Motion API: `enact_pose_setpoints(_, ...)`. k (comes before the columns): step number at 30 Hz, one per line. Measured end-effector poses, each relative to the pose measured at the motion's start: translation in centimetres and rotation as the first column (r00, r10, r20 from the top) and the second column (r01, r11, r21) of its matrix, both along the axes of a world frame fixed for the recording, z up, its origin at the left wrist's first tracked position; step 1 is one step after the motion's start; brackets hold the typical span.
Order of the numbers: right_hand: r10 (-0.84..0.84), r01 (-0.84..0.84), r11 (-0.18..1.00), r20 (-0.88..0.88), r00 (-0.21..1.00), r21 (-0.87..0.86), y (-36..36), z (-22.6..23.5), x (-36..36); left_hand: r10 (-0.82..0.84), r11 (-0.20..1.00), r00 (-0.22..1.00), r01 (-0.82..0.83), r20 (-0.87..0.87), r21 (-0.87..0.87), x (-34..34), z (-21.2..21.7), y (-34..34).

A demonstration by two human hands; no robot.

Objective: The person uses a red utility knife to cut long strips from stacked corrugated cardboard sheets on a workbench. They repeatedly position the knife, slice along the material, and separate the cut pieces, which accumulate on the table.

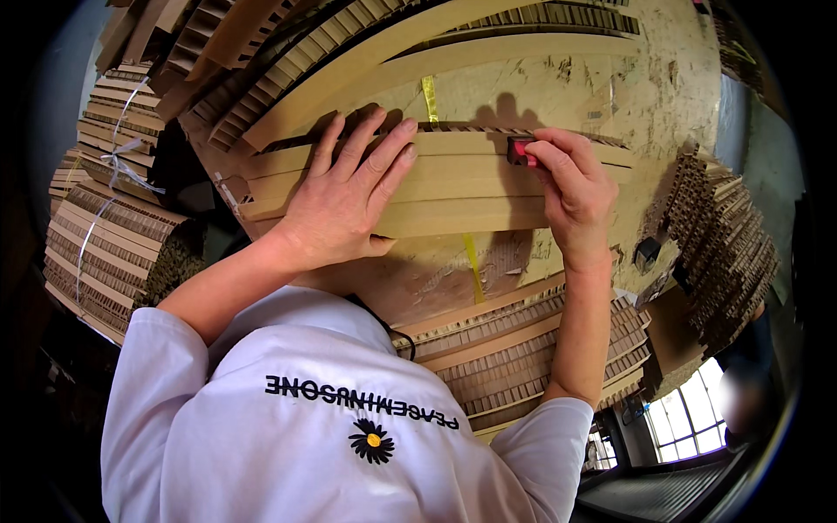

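My left hand (342,207) lies with its fingers stretched out on a row of long tan cardboard strips (462,185), set side by side on the worktable (540,91). Pinched between the thumb and fingers of my right hand (577,193) is a small red-and-black block (520,151), whose exact kind I cannot make out. It is over the right part of the strips, close to their far edge. A yellow strap (473,266) comes out from beneath the strips, and a piece of it (430,98) shows beyond them.
Curved cardboard strips (349,74) spread along the table's far side. Tied cardboard bundles (109,244) are stacked at the left. More honeycomb cardboard (719,231) is piled at the right, and ridged pieces (514,349) lie close to my body. A small black object (647,251) sits near the right edge.
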State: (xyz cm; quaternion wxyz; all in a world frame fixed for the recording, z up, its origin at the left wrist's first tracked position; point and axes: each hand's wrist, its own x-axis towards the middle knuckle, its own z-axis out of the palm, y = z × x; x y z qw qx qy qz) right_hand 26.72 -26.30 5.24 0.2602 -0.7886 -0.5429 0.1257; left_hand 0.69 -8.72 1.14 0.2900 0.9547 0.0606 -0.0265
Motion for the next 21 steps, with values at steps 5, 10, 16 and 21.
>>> enact_pose_setpoints(5,0.005,-0.004,1.0,0.012,1.0,-0.014,0.25,0.4,-0.06,0.002,1.0,1.0,-0.002,-0.008,-0.005,-0.02,0.04,-0.01)
enact_pose_setpoints(10,0.026,-0.026,0.999,0.003,1.0,-0.04,0.17,0.56,0.14,0.008,1.0,1.0,-0.008,-0.001,0.001,-0.06,-0.11,0.01)
enact_pose_setpoints(16,0.037,-0.038,0.998,-0.005,0.999,-0.042,0.4,0.71,0.06,0.016,1.0,1.0,-0.016,0.016,-0.009,-0.11,-0.33,-0.11)
enact_pose_setpoints(21,0.062,-0.06,0.997,0.046,0.997,-0.045,0.53,0.69,0.33,0.008,1.0,1.0,-0.008,-0.008,0.006,-0.12,-0.4,-0.09)
